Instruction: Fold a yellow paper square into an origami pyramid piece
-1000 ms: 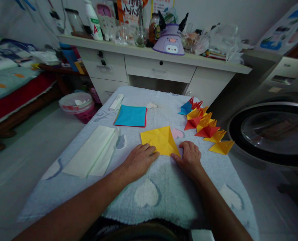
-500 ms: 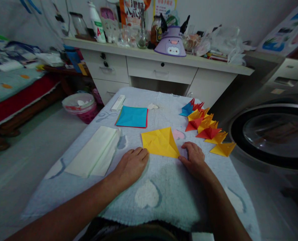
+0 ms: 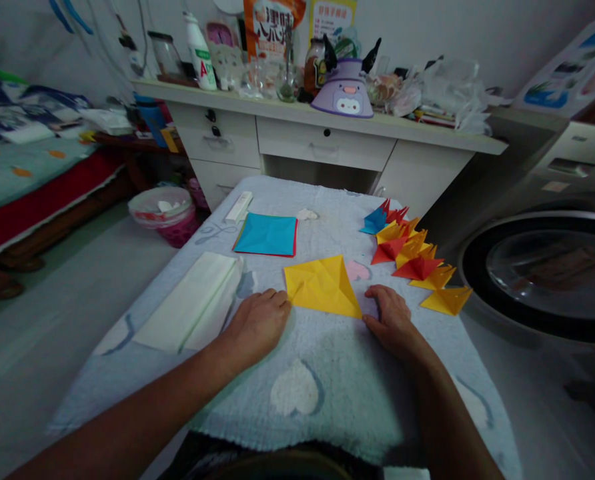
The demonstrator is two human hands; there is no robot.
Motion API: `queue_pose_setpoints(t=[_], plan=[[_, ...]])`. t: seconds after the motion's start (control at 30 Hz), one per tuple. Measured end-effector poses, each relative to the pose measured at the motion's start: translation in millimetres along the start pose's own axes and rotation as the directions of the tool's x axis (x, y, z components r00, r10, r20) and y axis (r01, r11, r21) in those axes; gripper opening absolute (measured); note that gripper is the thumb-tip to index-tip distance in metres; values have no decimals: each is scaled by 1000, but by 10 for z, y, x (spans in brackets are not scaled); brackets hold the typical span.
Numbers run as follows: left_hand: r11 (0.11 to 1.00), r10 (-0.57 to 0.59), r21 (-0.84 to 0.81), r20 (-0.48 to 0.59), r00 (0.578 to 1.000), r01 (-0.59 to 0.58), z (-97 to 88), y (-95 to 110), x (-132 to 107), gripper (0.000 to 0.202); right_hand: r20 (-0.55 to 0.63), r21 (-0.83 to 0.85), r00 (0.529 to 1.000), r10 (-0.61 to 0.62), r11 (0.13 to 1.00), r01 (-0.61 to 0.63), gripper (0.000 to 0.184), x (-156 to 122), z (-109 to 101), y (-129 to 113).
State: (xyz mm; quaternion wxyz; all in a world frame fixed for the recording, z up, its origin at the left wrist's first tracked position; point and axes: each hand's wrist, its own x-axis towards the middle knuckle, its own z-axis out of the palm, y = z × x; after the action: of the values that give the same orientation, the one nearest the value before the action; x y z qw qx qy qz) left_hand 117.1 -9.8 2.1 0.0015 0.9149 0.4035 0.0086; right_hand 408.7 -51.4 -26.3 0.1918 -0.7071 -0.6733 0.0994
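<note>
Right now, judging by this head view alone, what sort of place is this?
Most likely a room in someone's home: there is what looks like a bed at the left, a front-loading washing machine at the right, and a white drawer cabinet ahead.

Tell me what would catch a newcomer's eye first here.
Probably the yellow paper, lying between the left hand and the right hand on the pale cloth. Next, the red, yellow and blue folded papers along the cloth's right side. Behind, the purple visor with black horns on the counter.
</note>
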Motion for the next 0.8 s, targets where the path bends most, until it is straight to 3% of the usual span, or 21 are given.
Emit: queue_pose_setpoints(t=[0.1,0.2,0.3,0.5,0.8], plan=[[999,-24,-39,-31,999,23,-87,-111,121,24,-34,46,999,12,999,-10,36,12,8,20],[992,-106,-91,-172,979,91,-144,-205,278,24,-69,125,996,61,991,-52,32,14,-15,14],[980,-124,-181,-226,966,84,-105,-247,428,36,-104,205,994,16,979,5,31,-9,-59,-44],[972,-87,-230,-160,983,48,116,-235,634,49,-174,137,962,-211,962,236,31,-58,-36,-233],[957,-102,-286,-178,979,48,187,-199,655,51,-189,-36,934,-303,953,301,25,-55,145,-279]])
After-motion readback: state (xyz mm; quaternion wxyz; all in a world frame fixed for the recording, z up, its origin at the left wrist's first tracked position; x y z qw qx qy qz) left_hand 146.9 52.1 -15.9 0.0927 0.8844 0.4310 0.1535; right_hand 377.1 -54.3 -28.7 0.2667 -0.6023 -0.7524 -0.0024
